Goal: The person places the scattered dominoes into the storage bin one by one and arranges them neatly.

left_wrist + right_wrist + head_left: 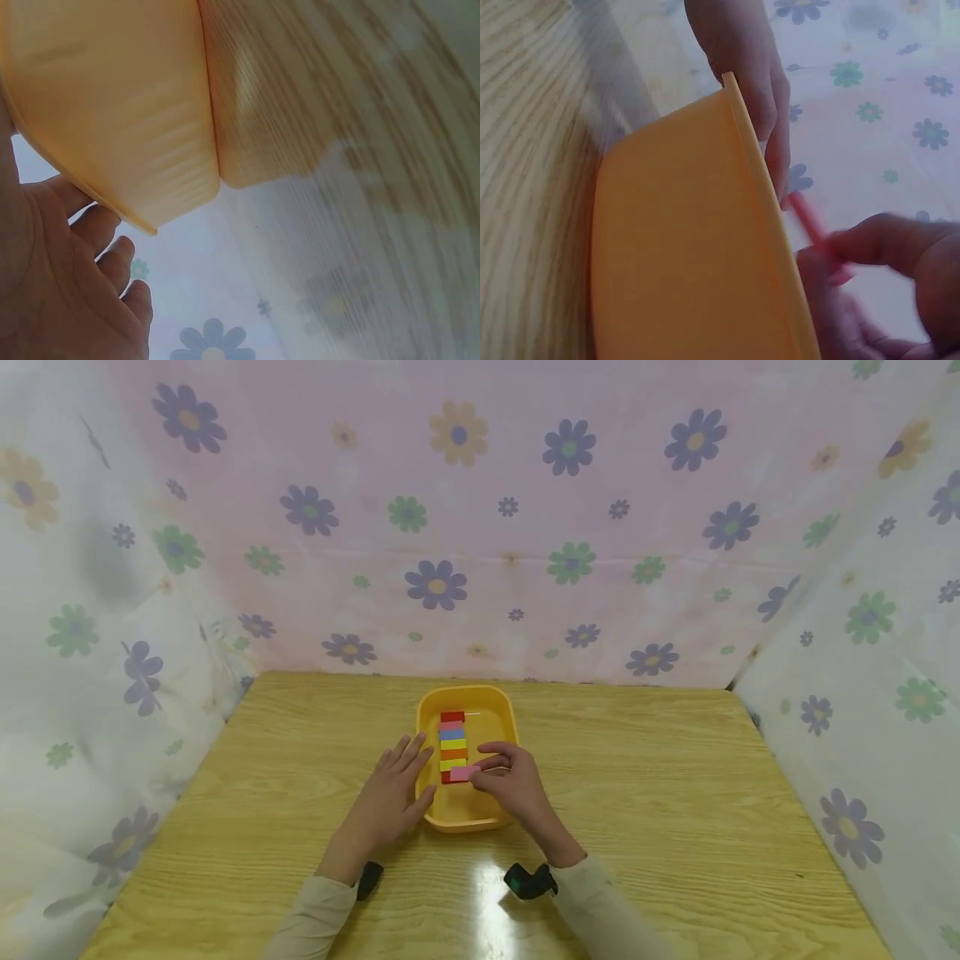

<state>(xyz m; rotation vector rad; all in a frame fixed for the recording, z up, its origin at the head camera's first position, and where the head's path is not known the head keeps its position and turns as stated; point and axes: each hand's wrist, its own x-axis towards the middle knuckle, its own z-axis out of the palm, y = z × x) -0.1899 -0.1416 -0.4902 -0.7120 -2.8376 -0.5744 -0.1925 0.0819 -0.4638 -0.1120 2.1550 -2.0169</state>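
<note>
A yellow plastic basin (491, 699) stands on the table, holding a column of flat coloured blocks (453, 745) in red, pink, blue, yellow and orange along its left side. Between thumb and fingers, my right hand (513, 781) pinches a pink block (463, 773) over the near end of that column. The right wrist view has the same pink block (814, 229) above the rim, slightly blurred. My left hand (392, 789) rests on the basin's left rim with its fingers spread. From the left wrist, its fingers (97, 225) show against the rim, and the basin wall hides the blocks.
The wood-grain table (660, 793) extends around the basin. A flowered sheet (495, 527) hangs behind the table and at both sides. Dark wrist cameras, such as the right one (529, 882), sit on both wrists. A thin white line lies in the basin near the far red block.
</note>
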